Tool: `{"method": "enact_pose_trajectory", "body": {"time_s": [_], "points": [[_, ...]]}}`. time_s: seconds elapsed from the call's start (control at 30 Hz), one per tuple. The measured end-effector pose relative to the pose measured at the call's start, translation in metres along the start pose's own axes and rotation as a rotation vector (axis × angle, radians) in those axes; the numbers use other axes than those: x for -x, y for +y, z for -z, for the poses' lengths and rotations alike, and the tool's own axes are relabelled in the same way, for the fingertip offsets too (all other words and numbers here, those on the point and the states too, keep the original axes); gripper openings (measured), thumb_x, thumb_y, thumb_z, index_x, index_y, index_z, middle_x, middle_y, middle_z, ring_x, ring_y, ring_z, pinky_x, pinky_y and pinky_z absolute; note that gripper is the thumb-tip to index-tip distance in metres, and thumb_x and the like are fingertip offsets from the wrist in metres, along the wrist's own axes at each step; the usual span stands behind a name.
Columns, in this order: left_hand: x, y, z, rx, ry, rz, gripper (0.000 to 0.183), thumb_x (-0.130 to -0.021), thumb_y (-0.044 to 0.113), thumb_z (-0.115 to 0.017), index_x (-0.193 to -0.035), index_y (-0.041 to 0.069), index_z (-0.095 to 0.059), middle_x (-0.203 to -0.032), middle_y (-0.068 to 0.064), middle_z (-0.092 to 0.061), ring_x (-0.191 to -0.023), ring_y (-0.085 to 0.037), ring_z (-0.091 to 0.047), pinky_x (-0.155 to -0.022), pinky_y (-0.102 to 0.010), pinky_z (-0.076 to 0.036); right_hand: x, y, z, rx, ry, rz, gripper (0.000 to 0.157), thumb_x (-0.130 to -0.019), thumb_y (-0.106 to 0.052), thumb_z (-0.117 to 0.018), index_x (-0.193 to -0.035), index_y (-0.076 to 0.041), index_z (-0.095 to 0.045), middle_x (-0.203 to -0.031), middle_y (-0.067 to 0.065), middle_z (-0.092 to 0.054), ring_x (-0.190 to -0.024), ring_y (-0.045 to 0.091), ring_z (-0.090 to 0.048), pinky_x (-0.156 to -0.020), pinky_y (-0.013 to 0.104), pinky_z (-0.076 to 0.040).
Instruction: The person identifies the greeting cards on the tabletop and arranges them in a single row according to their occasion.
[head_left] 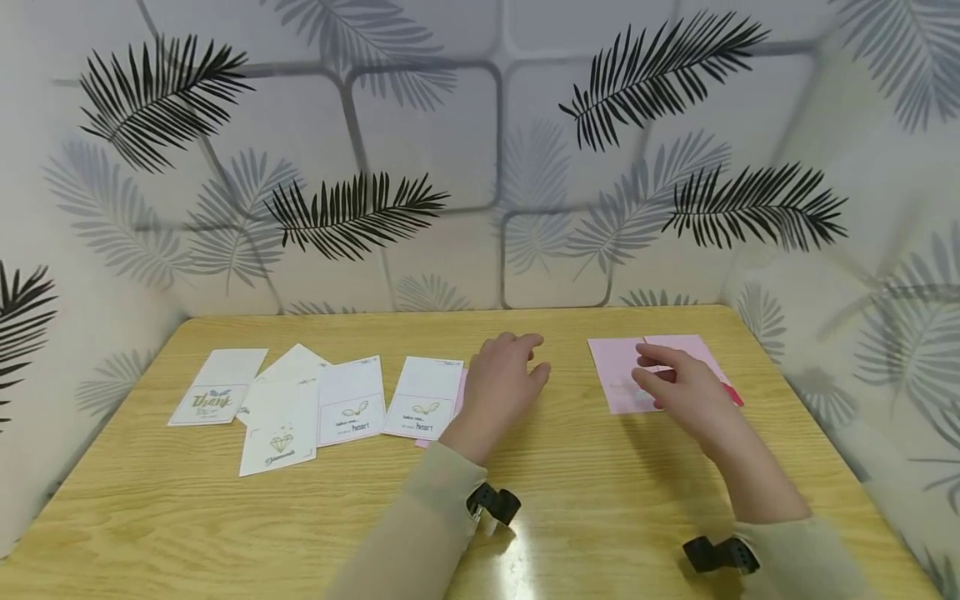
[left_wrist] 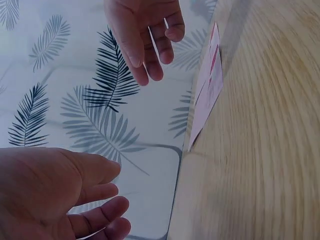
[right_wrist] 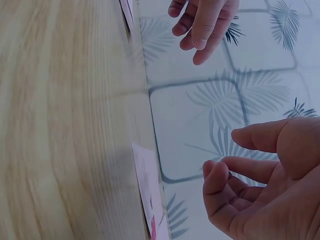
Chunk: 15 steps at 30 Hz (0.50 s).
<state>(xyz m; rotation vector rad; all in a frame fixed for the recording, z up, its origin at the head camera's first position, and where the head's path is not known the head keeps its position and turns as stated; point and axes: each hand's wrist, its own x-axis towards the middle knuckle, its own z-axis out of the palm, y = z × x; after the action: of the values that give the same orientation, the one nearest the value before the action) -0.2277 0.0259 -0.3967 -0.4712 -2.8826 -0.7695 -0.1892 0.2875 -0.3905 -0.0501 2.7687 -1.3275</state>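
While the left hand [head_left: 501,385] and right hand [head_left: 686,398] are both free of any hold, fingers loosely bent, the pink cards [head_left: 615,360] lie on the table [head_left: 570,467] at the left's three o'clock but nearer the right, toward its eleven o'clock, untouched.

Free lane across the desk [head_left: 577,467]

It runs forward from the back edge between left hand [head_left: 498,379] and right hand [head_left: 693,400]. Cards [head_left: 300,400] obstruct toward the left edge, pink paper [head_left: 615,367] near the back right corner; behind stands a wall [head_left: 551,271].
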Motion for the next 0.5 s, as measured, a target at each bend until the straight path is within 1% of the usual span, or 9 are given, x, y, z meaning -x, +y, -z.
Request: {"method": "enact_pose_trajectory", "body": {"time_s": [0.13,0.3,0.4,0.5], "points": [[0.01,-0.024,0.008,-0.003,0.012,0.023,0.041,-0.11,0.029,-0.071,-0.149,0.016,-0.07,-0.123,-0.006,-0.076,-0.114,-0.034,-0.069,-0.093,-0.054,-0.055,-0.001,-0.009,-0.015,-0.047,-0.027,0.024,0.061,-0.115,-0.027,-0.062,-0.166,0.002,-0.044,-0.157,0.028,-0.055,-0.129,0.039,-0.063,-0.095,0.042,-0.059],[0.024,-0.051,0.019,-0.038,0.035,0.047,0.042,-0.109,0.029,-0.072,-0.149,0.015,-0.07,-0.121,-0.006,-0.076,-0.112,-0.034,-0.07,-0.091,-0.057,-0.054,-0.003,-0.021,-0.032,-0.096,-0.055,0.034,0.059,-0.114,-0.024,-0.063,-0.165,0.002,-0.046,-0.153,0.026,-0.057,-0.123,0.039,-0.067,-0.094,0.041,-0.06],[0.031,-0.062,0.026,-0.039,0.048,0.058,0.042,-0.108,0.027,-0.073,-0.148,0.014,-0.071,-0.12,-0.006,-0.076,-0.113,-0.035,-0.07,-0.093,-0.06,-0.053,-0.005,-0.027,-0.042,-0.135,-0.072,0.035,0.059,-0.114,-0.023,-0.063,-0.164,0.002,-0.047,-0.153,0.026,-0.057,-0.124,0.04,-0.067,-0.097,0.043,-0.061],[0.037,-0.072,0.03,-0.046,0.049,0.065,0.042,-0.108,0.027,-0.072,-0.147,0.015,-0.071,-0.119,-0.006,-0.075,-0.113,-0.035,-0.069,-0.095,-0.061,-0.052,-0.006,-0.032,-0.05,-0.165,-0.094,0.031,0.059,-0.114,-0.023,-0.063,-0.165,0.002,-0.046,-0.154,0.027,-0.056,-0.124,0.04,-0.07,-0.101,0.048,-0.06]]}}
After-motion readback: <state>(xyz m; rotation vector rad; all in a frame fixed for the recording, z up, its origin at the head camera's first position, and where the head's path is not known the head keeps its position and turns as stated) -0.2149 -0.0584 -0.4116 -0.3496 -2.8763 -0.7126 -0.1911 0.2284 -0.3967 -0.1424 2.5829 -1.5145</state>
